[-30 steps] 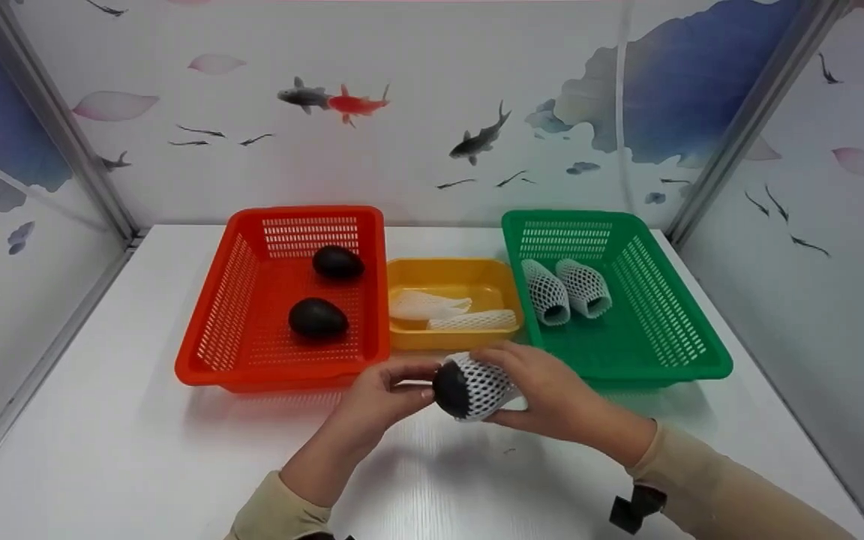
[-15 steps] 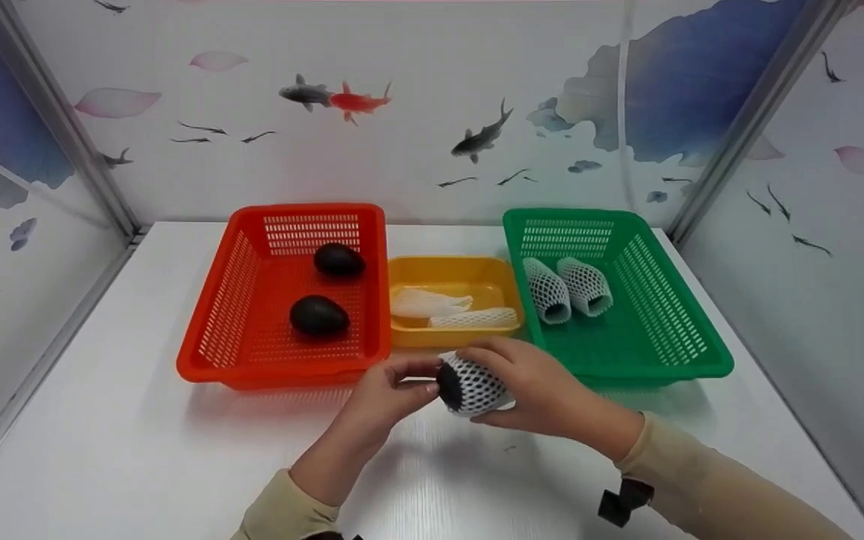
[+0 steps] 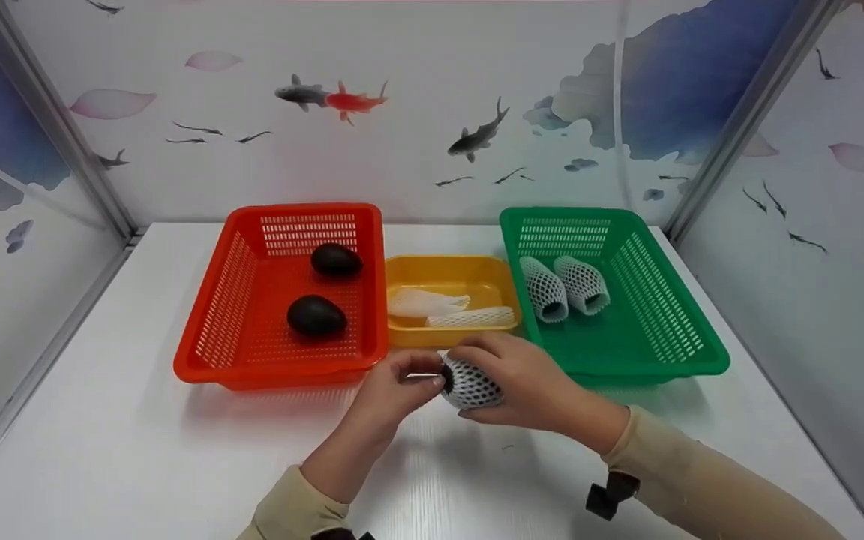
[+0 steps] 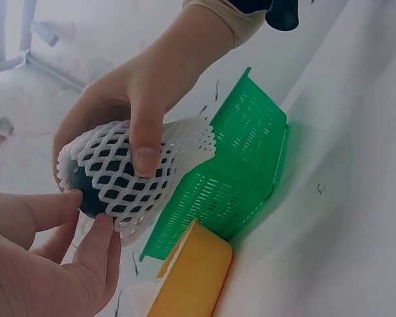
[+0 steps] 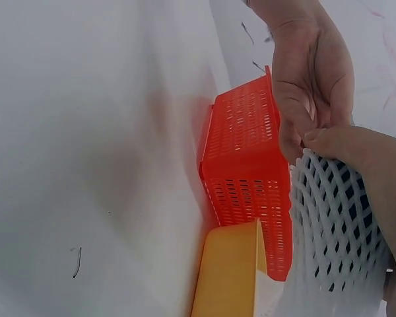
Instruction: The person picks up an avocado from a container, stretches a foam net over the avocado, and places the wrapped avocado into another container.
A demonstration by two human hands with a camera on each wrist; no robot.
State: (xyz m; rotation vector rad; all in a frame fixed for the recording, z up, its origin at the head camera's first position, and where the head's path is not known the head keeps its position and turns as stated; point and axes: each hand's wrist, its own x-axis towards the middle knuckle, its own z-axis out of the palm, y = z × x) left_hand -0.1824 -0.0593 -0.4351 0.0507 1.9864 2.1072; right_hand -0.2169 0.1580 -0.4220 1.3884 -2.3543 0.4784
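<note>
Above the table, in the head view, my right hand [image 3: 528, 384] grips a white foam fruit net [image 3: 473, 386] stretched round a dark, egg-shaped avocado [image 4: 86, 193]. Only the avocado's left end is bare; the net's loose tail trails toward the right palm. My left hand [image 3: 396, 388] pinches at that bare end, its fingertips right at the net's edge. The left wrist view has the right thumb lying across the mesh. Two uncovered avocados [image 3: 316, 316] lie in the red basket [image 3: 207, 322], and two netted pieces [image 3: 582, 285] rest in the green basket [image 3: 649, 349].
Between the baskets stands a yellow tray [image 3: 453, 337] with flat white foam nets [image 3: 469, 316] in it. The baskets and tray line the back of the white table [image 3: 102, 420], below a patterned wall [image 3: 402, 165]. Panels close off both sides.
The net has slid further left over the avocado, so less of its dark end shows. My right hand has moved left with it; the left hand stays at the bare end.
</note>
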